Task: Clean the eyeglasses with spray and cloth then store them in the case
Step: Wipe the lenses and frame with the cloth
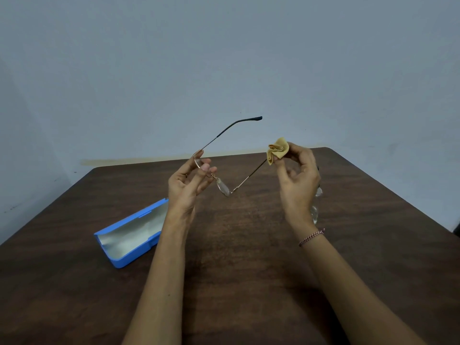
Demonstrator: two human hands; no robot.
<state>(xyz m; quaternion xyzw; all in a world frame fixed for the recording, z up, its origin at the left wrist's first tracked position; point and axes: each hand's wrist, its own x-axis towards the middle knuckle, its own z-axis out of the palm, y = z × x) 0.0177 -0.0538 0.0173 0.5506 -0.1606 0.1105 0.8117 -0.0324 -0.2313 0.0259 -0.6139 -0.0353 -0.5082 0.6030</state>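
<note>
My left hand (189,181) holds the thin gold-rimmed eyeglasses (224,188) by one lens rim, raised above the table, with both temple arms unfolded. One dark-tipped arm points up and to the right. My right hand (297,175) pinches a small crumpled yellow cloth (277,150) around the end of the other temple arm. The blue case (132,235) lies open on the table at the left, showing a grey lining. A clear spray bottle (316,207) lies on the table, mostly hidden behind my right hand and wrist.
The dark brown wooden table (249,245) fills the lower view; its far edge meets a plain pale wall. A red and white braided bracelet (311,237) is on my right wrist.
</note>
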